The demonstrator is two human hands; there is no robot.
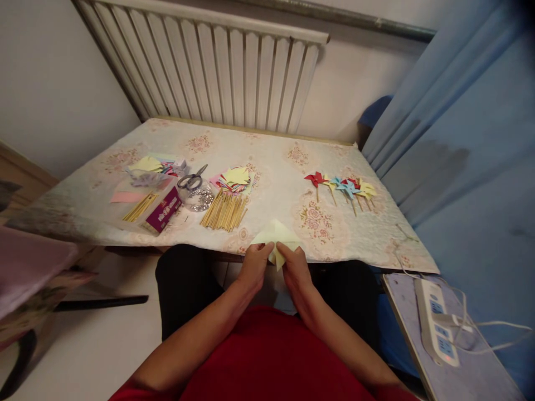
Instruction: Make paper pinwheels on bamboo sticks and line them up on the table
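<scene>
Pale yellow paper point(275, 229), cut in from its corners, is held between my two hands at the table's front edge. My left hand point(256, 262) pinches its left side, thumb on top. From the right, my right hand point(296, 263) grips it the same way, and the two thumbs nearly meet at the middle. One paper point hangs down between them. Beyond my left hand lies a bundle of thin wooden sticks point(224, 211), with a pile of coloured paper pieces point(235, 179) behind it. Finished paper pinwheels point(346, 188) on sticks lie to the right.
On the left are scissors point(192, 178) over a clear tub of small metal pins point(199, 199), a purple-and-clear box point(163, 210) with sticks, and more cut paper point(146, 165). A power strip point(437, 323) with cables sits on a side table at right. A radiator point(217, 67) stands behind.
</scene>
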